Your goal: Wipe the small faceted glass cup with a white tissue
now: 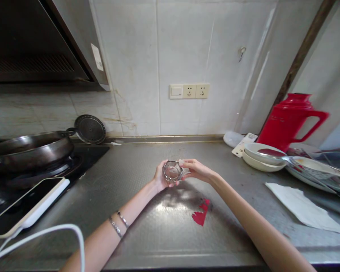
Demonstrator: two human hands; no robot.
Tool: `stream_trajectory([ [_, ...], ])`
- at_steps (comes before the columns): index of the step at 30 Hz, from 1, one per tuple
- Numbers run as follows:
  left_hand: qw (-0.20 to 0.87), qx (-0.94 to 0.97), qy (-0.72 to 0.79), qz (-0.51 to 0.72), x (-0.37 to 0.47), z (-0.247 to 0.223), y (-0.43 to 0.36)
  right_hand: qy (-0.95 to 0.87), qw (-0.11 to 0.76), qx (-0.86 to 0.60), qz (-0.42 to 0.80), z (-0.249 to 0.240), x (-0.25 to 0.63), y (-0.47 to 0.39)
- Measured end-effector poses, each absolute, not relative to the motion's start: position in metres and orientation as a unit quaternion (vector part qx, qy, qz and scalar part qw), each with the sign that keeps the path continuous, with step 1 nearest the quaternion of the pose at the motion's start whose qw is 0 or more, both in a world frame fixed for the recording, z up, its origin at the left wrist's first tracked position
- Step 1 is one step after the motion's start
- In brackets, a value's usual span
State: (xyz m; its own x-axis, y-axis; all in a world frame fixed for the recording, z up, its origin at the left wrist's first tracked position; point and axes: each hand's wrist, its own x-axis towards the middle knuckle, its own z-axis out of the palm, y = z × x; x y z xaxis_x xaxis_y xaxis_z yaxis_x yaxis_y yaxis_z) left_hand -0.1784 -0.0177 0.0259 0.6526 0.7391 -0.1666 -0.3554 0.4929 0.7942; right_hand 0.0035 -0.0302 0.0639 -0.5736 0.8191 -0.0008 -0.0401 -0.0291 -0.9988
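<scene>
Over the middle of the steel counter (124, 211), my left hand (159, 177) is closed around a small clear faceted glass dish (172, 170) that looks like an ashtray. Its round opening faces me. My right hand (197, 170) pinches a crumpled piece of white tissue (185, 172) against the dish's right side. The fingertips of that hand are partly hidden behind the tissue and glass. Below the hands, torn red scraps (200, 216) lie on the counter.
At left, a pan (31, 149) sits on the black stove, with a phone (25, 206) and white cable (65, 226) nearer me. At right are stacked bowls (262, 160), a red thermos jug (286, 122), plates and a white paper towel (303, 206). A tiled wall stands behind.
</scene>
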Motion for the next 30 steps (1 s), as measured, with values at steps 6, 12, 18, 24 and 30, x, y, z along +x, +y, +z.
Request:
stream_trajectory([
  [6,0.838,0.385,0.238,0.304,-0.179,0.027,-0.019,-0.578,0.350,-0.337,0.655,0.057,0.000,-0.028],
  [12,0.833,0.425,0.272,0.228,-0.185,0.030,-0.015,-0.551,0.391,-0.378,0.633,0.054,-0.002,-0.025],
  [18,0.600,0.530,0.418,0.429,-0.182,0.033,-0.010,-0.568,0.437,-0.507,0.478,0.055,0.003,-0.014],
  [24,0.284,0.740,0.461,0.399,-0.172,0.017,-0.021,-0.643,0.456,-0.589,0.177,0.054,-0.002,-0.016],
  [30,0.239,0.729,0.448,0.459,-0.163,0.006,-0.024,-0.686,0.454,-0.557,0.118,0.053,-0.018,-0.031],
])
